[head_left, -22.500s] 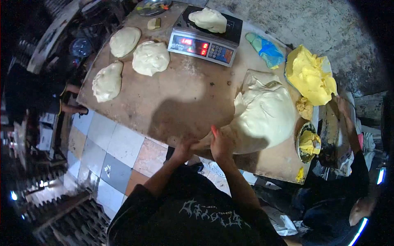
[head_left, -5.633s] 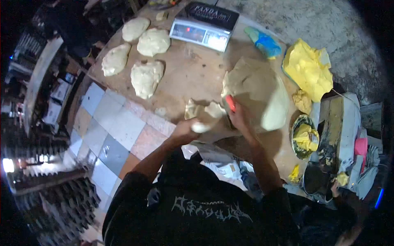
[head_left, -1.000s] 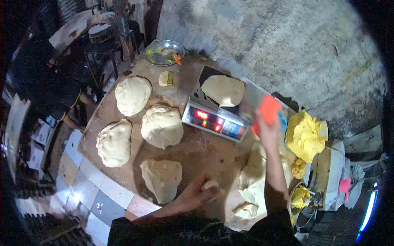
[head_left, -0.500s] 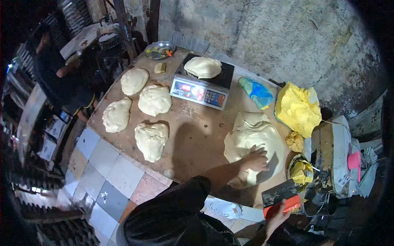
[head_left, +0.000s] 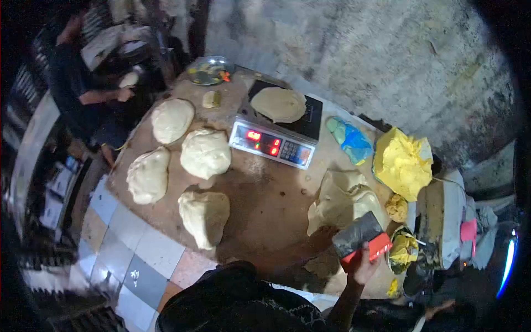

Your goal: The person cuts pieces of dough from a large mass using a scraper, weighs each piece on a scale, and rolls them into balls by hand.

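In my right hand (head_left: pixel 366 270) I grip a dough scraper (head_left: pixel 359 235) with a dark blade and a red handle. The blade is over the near edge of the large dough mass (head_left: pixel 337 202), hiding part of it. My left hand (head_left: pixel 327 237) lies in deep shadow at the dough's near side, and its fingers do not show. A dough piece (head_left: pixel 279 104) rests on the digital scale (head_left: pixel 271 145), whose red digits are lit. Several dough lumps lie to the left, among them a near one (head_left: pixel 204 218) and a middle one (head_left: pixel 206 154).
A metal plate (head_left: pixel 211 71) and a small yellowish block (head_left: pixel 211 99) are at the back left. To the right are a blue bag (head_left: pixel 351 140), a yellow fat block (head_left: pixel 402 166) and a tub (head_left: pixel 402 252). A co-worker (head_left: pixel 83 83) stands at far left.
My right hand has lifted the scraper up and left over the dough. My left hand has drawn back towards me from the dough's middle into shadow. The co-worker's arm has moved.
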Tool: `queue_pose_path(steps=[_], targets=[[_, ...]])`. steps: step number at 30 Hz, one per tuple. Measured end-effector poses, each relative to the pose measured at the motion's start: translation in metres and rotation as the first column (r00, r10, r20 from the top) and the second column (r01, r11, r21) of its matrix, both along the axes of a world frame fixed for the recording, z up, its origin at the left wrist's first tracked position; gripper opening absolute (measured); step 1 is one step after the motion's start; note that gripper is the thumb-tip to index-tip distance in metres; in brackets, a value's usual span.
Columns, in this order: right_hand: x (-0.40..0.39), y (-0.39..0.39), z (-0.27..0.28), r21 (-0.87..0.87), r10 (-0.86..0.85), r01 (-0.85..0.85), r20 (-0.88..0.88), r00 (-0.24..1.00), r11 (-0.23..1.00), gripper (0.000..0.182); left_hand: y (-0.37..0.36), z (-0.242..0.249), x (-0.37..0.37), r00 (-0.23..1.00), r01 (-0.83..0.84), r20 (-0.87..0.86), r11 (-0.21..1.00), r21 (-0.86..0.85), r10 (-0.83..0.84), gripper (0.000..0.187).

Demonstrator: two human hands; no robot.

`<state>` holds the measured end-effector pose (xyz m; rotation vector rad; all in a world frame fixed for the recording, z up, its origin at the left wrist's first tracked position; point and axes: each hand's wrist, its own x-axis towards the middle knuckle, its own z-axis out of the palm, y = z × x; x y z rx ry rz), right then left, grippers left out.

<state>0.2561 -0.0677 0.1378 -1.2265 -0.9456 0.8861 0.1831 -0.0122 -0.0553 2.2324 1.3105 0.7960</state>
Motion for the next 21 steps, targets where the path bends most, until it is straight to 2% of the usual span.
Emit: queue_pose_path(steps=[1, 2, 3, 5, 7, 9, 11, 12, 13, 14, 15, 16, 17, 18, 20, 21], targets=[[0.002, 0.005, -0.001, -0.09, 0.032, -0.024, 0.082, 0.996, 0.996, 0.017, 0.003, 0.0, -0.005, 0.939, -0.042, 0.345, 0.995, 0.093, 0.008, 0.051], [-0.013, 0.013, 0.002, -0.088, -0.025, 0.038, 0.145, 0.989, 0.995, 0.018, 0.007, -0.002, -0.011, 0.763, -0.102, 0.646, 0.983, 0.152, -0.021, 0.05], [-0.021, 0.018, 0.0, -0.085, -0.092, 0.112, 0.207, 0.974, 0.99, 0.018, 0.012, -0.008, -0.017, 0.751, -0.037, 0.656, 0.988, 0.148, -0.07, 0.05], [-0.017, 0.012, -0.005, -0.073, -0.2, 0.233, 0.309, 0.93, 0.97, 0.019, 0.01, -0.029, -0.028, 0.823, 0.073, 0.568, 0.994, -0.076, -0.017, 0.047], [-0.027, 0.003, 0.008, -0.267, 0.027, 0.129, 0.512, 0.858, 0.955, 0.022, 0.013, -0.05, -0.044, 0.896, 0.136, 0.443, 0.945, -0.298, 0.01, 0.044], [-0.046, 0.005, -0.004, -0.429, 0.191, 0.023, 0.448, 0.873, 0.903, 0.022, 0.011, -0.073, -0.06, 0.961, 0.139, 0.276, 0.852, -0.505, 0.007, 0.041], [-0.058, 0.018, -0.028, -0.702, 0.495, 0.064, 0.561, 0.664, 0.709, 0.024, 0.004, 0.003, -0.112, 0.832, 0.221, 0.491, 0.659, -0.719, 0.257, 0.035], [-0.072, 0.03, -0.041, -0.616, 0.525, 0.008, 0.677, 0.516, 0.787, 0.026, 0.0, 0.045, -0.14, 0.734, 0.266, 0.54, 0.557, -0.787, 0.412, 0.032], [-0.085, 0.038, -0.055, -0.531, 0.522, -0.08, 0.775, 0.355, 0.843, 0.03, -0.007, 0.038, -0.148, 0.733, 0.268, 0.532, 0.54, -0.798, 0.424, 0.032], [-0.091, 0.048, -0.069, -0.542, 0.535, -0.087, 0.77, 0.349, 0.836, 0.03, -0.014, 0.031, -0.155, 0.697, 0.176, 0.483, 0.526, -0.832, 0.531, 0.029], [-0.097, 0.059, -0.083, -0.566, 0.544, -0.113, 0.69, 0.477, 0.817, 0.032, -0.014, 0.027, -0.164, 0.646, 0.078, 0.431, 0.507, -0.858, 0.63, 0.025], [-0.104, 0.068, -0.093, -0.586, 0.546, -0.15, 0.59, 0.594, 0.796, 0.035, -0.011, 0.022, -0.179, 0.638, 0.061, 0.424, 0.507, -0.86, 0.643, 0.025], [-0.111, 0.078, -0.092, -0.582, 0.565, -0.183, 0.584, 0.583, 0.792, 0.035, -0.006, 0.021, -0.197, 0.411, 0.164, 0.509, 0.488, -0.857, 0.756, 0.022], [-0.117, 0.083, -0.085, -0.526, 0.503, -0.189, 0.556, 0.662, 0.829, 0.036, -0.003, 0.024, -0.213, 0.151, 0.261, 0.54, 0.493, -0.83, 0.828, 0.019], [-0.123, 0.083, -0.072, -0.48, 0.378, -0.123, 0.481, 0.791, 0.869, 0.037, 0.046, 0.1, -0.257, -0.096, 0.089, 0.758, 0.764, -0.639, 0.645, 0.019], [-0.127, 0.089, -0.064, -0.473, 0.304, -0.062, 0.456, 0.837, 0.879, 0.037, 0.073, 0.095, -0.276, 0.066, -0.133, 0.759, 0.76, -0.636, 0.647, 0.019]])
